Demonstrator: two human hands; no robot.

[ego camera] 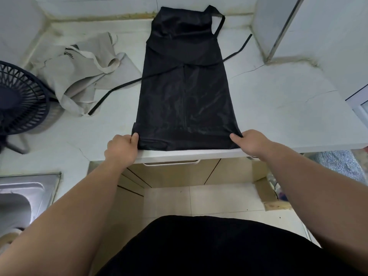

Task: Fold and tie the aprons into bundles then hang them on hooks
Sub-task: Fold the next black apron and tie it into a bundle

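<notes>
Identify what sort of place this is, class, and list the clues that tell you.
Most likely a home kitchen: a pale stone countertop, a steel sink set into it at the left, and cabinet fronts with a metal handle under the counter edge.

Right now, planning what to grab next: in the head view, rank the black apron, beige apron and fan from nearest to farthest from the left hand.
1. Black apron: near left corner pinched by the left hand.
2. Beige apron: crumpled, back-left.
3. Fan: far left.

Aprons [184, 92] [79, 76] x2, fan [22, 100] x1, sink [29, 185] x1
</notes>
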